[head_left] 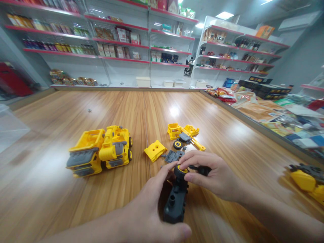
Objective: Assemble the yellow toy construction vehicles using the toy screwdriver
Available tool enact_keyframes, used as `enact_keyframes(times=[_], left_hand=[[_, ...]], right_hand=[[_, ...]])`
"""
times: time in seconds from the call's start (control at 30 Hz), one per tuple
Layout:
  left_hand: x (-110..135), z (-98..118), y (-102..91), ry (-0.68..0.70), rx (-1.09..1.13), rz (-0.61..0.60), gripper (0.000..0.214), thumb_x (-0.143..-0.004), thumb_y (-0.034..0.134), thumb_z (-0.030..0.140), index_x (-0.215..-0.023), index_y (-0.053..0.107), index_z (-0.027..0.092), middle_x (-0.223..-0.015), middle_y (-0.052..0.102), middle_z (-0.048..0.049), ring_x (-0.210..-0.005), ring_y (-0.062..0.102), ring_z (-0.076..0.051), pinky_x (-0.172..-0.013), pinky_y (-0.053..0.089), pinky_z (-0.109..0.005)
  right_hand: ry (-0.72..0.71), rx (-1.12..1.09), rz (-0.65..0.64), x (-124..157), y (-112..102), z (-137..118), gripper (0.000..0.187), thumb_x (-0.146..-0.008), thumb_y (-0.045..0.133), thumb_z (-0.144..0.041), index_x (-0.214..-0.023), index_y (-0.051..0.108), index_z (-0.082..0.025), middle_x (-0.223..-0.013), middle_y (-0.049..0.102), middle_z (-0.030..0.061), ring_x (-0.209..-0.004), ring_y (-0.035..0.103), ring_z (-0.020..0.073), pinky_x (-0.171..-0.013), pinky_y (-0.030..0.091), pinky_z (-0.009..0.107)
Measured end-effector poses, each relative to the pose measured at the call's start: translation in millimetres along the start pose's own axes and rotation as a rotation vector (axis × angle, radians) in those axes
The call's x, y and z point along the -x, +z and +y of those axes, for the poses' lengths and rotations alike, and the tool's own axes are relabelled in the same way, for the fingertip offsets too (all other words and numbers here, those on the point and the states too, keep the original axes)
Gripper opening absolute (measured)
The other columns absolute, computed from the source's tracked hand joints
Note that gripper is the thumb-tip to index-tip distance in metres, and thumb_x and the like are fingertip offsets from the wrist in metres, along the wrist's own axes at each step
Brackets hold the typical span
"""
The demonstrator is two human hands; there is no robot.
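A black toy vehicle chassis [174,204] stands on edge near the front of the table, with my left hand [149,202] wrapped round its left side. At its far end is a small black wheel [180,170] with a yellow hub. My right hand [215,172] pinches this wheel between thumb and fingers. Under the right palm shows a black piece [204,169], partly hidden, whose kind I cannot make out. Just beyond my hands lie grey toy parts [174,156], a yellow plate with holes [155,150] and a loose wheel [177,145].
An assembled yellow and grey toy truck [100,152] stands on the left. Farther back lie a yellow cab piece [173,131] and a long yellow arm [197,143]. Another yellow and black toy [307,182] is at the right edge. A clear plastic bin [11,128] sits at far left.
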State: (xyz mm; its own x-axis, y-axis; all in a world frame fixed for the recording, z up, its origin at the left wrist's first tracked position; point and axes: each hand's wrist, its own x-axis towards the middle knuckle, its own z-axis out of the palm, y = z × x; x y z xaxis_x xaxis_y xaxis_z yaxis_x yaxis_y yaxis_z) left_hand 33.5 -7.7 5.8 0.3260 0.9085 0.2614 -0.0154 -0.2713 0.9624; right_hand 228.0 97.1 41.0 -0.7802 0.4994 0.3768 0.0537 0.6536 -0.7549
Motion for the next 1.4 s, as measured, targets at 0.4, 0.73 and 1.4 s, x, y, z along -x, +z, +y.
enact_keyframes(times=[0.4, 0.73, 1.4], left_hand=[[3.4, -9.0, 3.1, -0.039, -0.383, 0.056, 0.111, -0.056, 0.084, 0.029, -0.148, 0.02, 0.03, -0.149, 0.041, -0.0074, -0.136, 0.042, -0.033, -0.115, 0.037, -0.047], [3.5, -10.7, 4.7, -0.016, -0.462, 0.045, 0.109, -0.054, 0.084, 0.028, -0.144, 0.024, 0.035, -0.14, 0.046, -0.0037, -0.123, 0.051, -0.029, -0.107, 0.044, -0.045], [2.0, -5.6, 2.8, -0.041, -0.4, 0.079, 0.075, -0.063, 0.082, 0.033, -0.128, 0.045, 0.031, -0.106, 0.056, -0.0008, -0.093, 0.057, -0.022, -0.082, 0.051, -0.036]], right_hand=[[-0.222, 0.138, -0.041, -0.9, -0.8, 2.5, 0.021, -0.082, 0.074, -0.017, -0.101, 0.068, -0.012, -0.104, 0.065, 0.0112, -0.099, 0.065, 0.0175, -0.089, 0.054, 0.03], [-0.272, 0.275, -0.076, 1.0, -4.9, -2.6, 0.025, -0.083, 0.072, -0.018, -0.106, 0.064, -0.014, -0.108, 0.066, 0.011, -0.101, 0.064, 0.0165, -0.09, 0.053, 0.028], [-0.071, 0.066, -0.072, 1.1, -4.3, 5.8, 0.028, -0.089, 0.065, -0.02, -0.117, 0.068, -0.016, -0.107, 0.065, 0.01, -0.101, 0.062, 0.0191, -0.091, 0.05, 0.035]])
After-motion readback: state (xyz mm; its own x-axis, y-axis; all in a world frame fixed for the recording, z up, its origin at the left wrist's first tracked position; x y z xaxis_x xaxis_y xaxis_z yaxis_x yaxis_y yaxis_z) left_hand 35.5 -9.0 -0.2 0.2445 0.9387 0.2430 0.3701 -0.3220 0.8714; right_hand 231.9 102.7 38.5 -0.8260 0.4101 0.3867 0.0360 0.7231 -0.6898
